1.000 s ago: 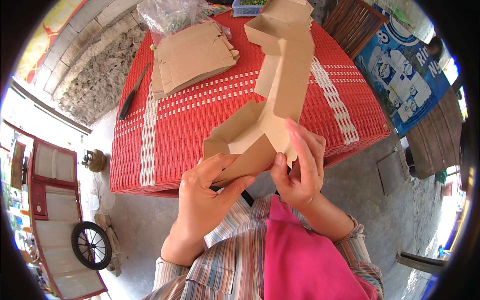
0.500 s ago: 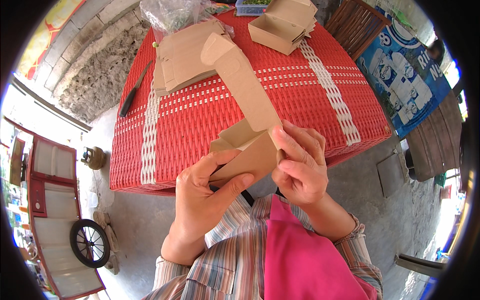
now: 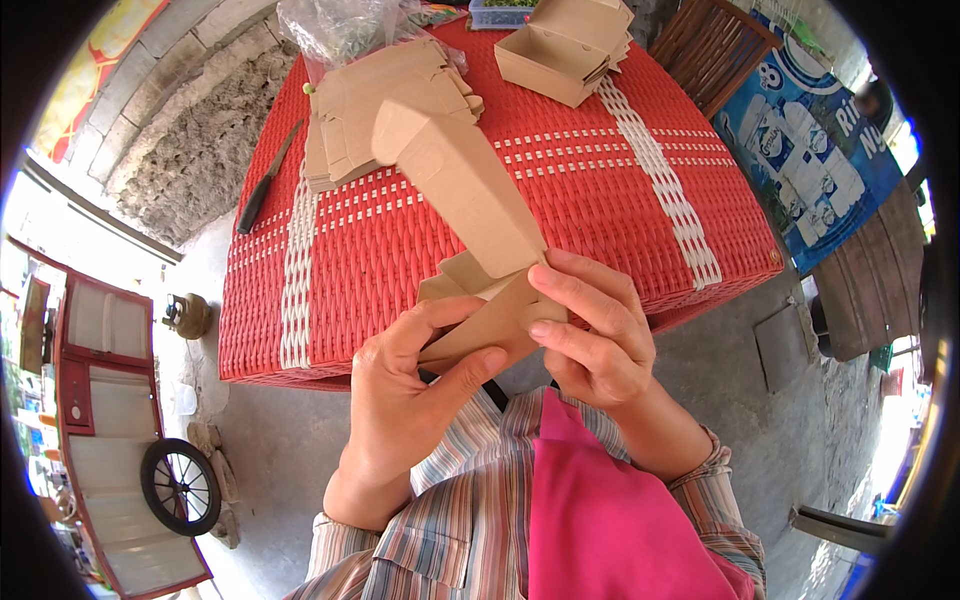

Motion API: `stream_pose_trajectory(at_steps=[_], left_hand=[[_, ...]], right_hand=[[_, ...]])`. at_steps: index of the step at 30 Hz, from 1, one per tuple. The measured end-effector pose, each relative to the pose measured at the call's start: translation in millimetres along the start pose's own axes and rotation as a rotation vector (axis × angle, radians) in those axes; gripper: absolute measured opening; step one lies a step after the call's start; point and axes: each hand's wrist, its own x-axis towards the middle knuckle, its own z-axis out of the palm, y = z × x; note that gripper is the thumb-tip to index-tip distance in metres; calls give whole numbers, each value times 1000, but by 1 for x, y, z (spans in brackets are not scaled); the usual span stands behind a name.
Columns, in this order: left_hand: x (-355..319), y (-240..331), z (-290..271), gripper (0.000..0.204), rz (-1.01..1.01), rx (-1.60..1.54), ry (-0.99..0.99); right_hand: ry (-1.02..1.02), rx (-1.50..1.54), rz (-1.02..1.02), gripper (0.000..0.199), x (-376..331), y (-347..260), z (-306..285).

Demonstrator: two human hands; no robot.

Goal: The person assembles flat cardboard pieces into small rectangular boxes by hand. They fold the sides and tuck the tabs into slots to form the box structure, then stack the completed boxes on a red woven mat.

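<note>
Between my hands, over the table's near edge, is a partly folded brown cardboard box (image 3: 470, 200), its long lid flap standing up and leaning to the far left. My left hand (image 3: 415, 370) is closed on the box's left side, thumb on the near wall and fingers over the rim. My right hand (image 3: 600, 330) pinches the right corner, fingertips at the fold where lid and wall meet. Flat unfolded cardboard boxes (image 3: 370, 110) lie stacked at the far left of the table. At the far right sits a stack of folded open boxes (image 3: 550, 65).
The red woven table (image 3: 370, 260) has white bands. A black-handled knife (image 3: 265, 190) lies at its left edge. Behind the flat stack are a clear plastic bag (image 3: 340, 30) and a blue-rimmed container (image 3: 500, 15) of greens. A wooden chair (image 3: 712, 55) stands at the far right.
The lid flap has swung to the left and lower. My right fingers have shifted left along the corner, bending the cardboard there. My left hand keeps its place.
</note>
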Motion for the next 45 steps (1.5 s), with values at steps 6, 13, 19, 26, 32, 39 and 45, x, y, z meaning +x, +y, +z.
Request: stream_pose_trajectory(at_steps=[6,13,19,26,32,39,45], left_hand=[[2,-2,2,28,-18,-16,-15],[1,5,-1,21,-11,25,1],[4,5,-7,17,-20,9,-19],[9,2,-5,15,21,8,-41],[11,-2,-6,13,53,-26,-90],[11,-2,-5,12,43,-53,-71],[7,-1,4,20,90,-67,-79]], right_hand=[[-61,113,94,21,2,-7,0],[-125,57,109,33,8,-9,0],[-237,-38,-95,33,21,5,-18],[-213,-125,-213,23,22,11,-21],[-96,-170,-196,18,15,12,-10],[-163,-99,-127,21,13,9,-11],[-186,336,228,32,8,-2,-16]])
